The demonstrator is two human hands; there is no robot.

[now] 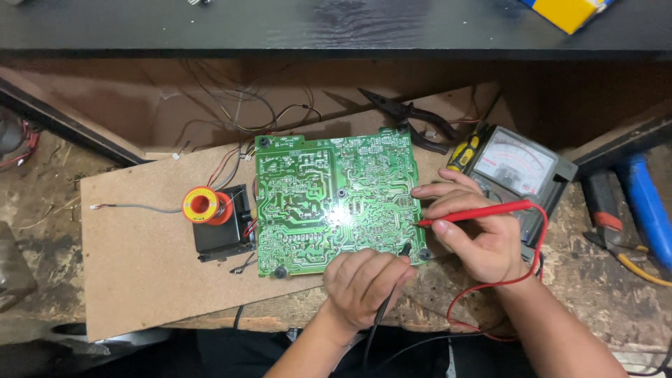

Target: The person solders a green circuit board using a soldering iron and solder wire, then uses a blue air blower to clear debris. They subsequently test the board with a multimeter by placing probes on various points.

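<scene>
I hold the thin red probe (476,211) in my right hand (476,234), fingers closed around it like a pen, and its tip touches the right edge of the green printed circuit board (329,203), which lies solder side up on the brown fibreboard sheet (140,266). My left hand (364,283) is curled shut on the black probe (393,280), whose tip rests on the lower right part of the same board, near a corner screw.

To do this well, I judge that both tips must sit steady on one solder pad each and must not slip to a neighbour pad, because the tracks are very close together here. I should rest my wrists on the bench.

The analog meter with white dial (514,168) stands just beside my right hand, partly hidden by it. The red lead (490,283) loops under my right wrist and could pull. A solder spool with orange rim (201,205) sits at the left of the board, black pliers (413,119) lie behind it.
</scene>
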